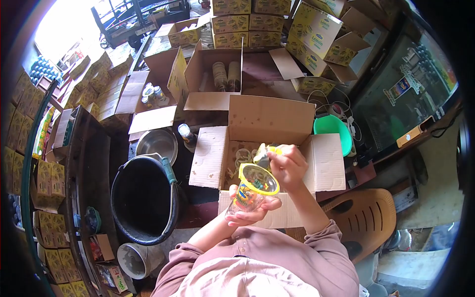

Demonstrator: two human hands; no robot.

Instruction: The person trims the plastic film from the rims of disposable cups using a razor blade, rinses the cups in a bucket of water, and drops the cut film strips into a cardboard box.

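In my left hand (253, 214) is a clear plastic cup (243, 196) with a yellow rim, a printed label and a see-through top with printed marks. The cup leans slightly, and my fingers wrap round its lower part. My right hand (289, 166) is closed just above and to the right of the rim, pinching a small piece of yellow-and-silver film (262, 152). Beneath both hands stands an open cardboard box (269, 116) with its flaps folded out. Several round clear cup tops show inside it, partly hidden by my hands.
Left of the box are a large black bucket (141, 198), a metal bowl (158, 143) and a dark printed cup (186, 134). A green basin (332, 133) stands to the right, near a brown plastic chair (366, 218). Open boxes (213, 69) and stacked yellow cartons (230, 24) fill the back.
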